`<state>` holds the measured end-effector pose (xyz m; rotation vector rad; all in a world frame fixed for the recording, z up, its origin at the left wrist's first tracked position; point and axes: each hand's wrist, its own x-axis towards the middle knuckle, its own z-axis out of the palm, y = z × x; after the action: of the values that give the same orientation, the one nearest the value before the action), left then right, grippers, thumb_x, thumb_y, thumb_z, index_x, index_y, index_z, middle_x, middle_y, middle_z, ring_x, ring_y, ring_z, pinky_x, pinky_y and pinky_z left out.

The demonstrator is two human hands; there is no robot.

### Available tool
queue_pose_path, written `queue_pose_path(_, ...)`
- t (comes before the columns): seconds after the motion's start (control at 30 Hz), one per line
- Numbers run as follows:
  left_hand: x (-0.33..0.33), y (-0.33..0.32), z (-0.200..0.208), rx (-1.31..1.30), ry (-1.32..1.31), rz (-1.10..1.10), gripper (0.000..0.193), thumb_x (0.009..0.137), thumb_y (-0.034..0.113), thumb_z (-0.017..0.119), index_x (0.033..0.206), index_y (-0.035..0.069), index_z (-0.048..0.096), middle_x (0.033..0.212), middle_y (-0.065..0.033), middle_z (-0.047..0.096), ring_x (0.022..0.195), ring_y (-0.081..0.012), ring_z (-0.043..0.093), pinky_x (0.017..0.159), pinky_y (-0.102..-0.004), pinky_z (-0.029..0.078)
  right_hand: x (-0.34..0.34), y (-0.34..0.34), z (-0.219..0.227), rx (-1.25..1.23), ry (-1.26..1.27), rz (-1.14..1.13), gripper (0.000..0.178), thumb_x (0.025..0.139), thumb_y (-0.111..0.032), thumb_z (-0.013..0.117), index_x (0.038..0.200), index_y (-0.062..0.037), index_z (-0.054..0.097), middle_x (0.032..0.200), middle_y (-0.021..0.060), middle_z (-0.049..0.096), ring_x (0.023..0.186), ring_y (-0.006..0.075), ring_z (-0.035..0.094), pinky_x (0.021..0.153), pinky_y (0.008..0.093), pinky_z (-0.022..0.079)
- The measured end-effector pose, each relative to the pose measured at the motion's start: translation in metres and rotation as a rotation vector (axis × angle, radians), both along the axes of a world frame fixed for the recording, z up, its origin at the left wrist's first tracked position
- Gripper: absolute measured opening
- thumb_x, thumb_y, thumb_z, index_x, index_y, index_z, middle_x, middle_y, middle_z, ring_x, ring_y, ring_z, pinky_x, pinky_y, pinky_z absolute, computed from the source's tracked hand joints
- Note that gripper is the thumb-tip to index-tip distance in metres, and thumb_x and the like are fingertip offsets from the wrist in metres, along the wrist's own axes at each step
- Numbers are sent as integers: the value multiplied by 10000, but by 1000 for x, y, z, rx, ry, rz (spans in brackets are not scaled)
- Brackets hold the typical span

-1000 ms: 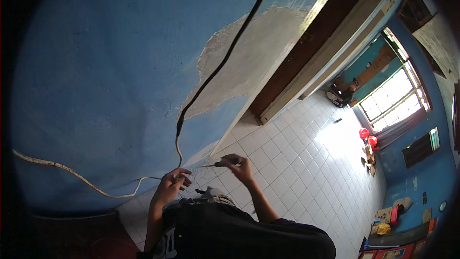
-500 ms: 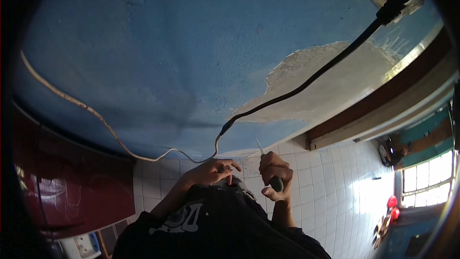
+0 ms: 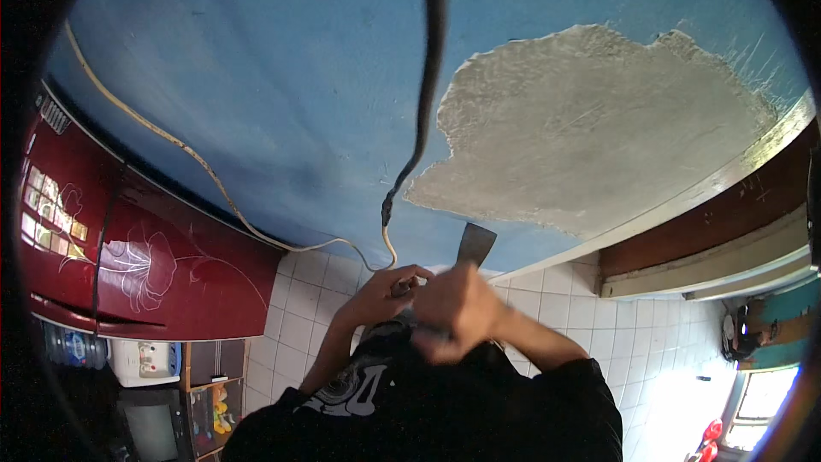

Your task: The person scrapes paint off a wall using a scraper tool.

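My right hand (image 3: 462,308) is wrapped round the handle of a putty knife (image 3: 475,245). The flat metal blade points up toward the blue wall (image 3: 282,120), just below a large bare grey patch (image 3: 590,128) with ragged paint edges. Blur softens this hand, and its fingers mostly hide the handle. Close beside it on the left, my left hand (image 3: 375,299) has its fingers curled round something small and brownish that I cannot make out. Just above the left hand hangs a pale cable (image 3: 205,162), joined to a black cable (image 3: 421,111) with dark tape.
A dark red refrigerator (image 3: 180,265) with a flower pattern stands at the left. Below it are a shelf unit (image 3: 214,376) and a white container (image 3: 141,362). A brown wooden frame (image 3: 710,235) runs along the right. White tiles (image 3: 556,304) cover the floor.
My right hand has moved left, close to my left hand, and the putty knife has turned from edge-on to showing its flat blade. The view has shifted, revealing more refrigerator and bare patch.
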<state>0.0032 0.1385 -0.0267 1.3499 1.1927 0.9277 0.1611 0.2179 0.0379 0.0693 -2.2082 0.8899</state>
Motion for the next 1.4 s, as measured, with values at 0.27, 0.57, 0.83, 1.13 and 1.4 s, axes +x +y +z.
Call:
queue_pose_path(0.27,20,-29,-22,-4,59,201,210,871,96,514,1073,76,566,647,-15,544,615,-75,493,602,-249,428,10,-12,18,201,5,144,299,669,-309,615,530,-83,475,509,23,445,430,178,474,378,284,388)
queue_pose_path(0.57,34,-44,-22,-116,195,339,221,877,106,503,1089,68,552,646,-40,583,613,-81,529,588,-255,438,32,11,19,83,17,347,312,659,-325,619,519,-82,482,476,6,413,401,167,443,355,303,348)
queue_pose_path(0.83,42,-64,-25,-147,188,350,205,887,100,492,1080,65,549,655,-36,580,646,-87,549,600,-246,435,41,25,21,129,91,340,306,646,-295,644,511,-86,465,469,8,386,396,170,437,347,290,321)
queue_pose_path(1.13,44,-78,-29,-162,144,421,197,876,68,511,1066,60,563,700,-31,554,651,-90,551,590,-228,429,35,28,11,135,136,395,350,661,-339,644,522,-85,447,510,24,434,396,186,445,343,307,324)
queue_pose_path(1.4,46,-85,-33,-90,149,400,208,883,75,499,1081,53,559,703,-28,553,658,-90,553,580,-226,424,39,24,5,128,254,478,292,631,-320,649,564,-78,500,511,25,441,402,181,459,340,290,335)
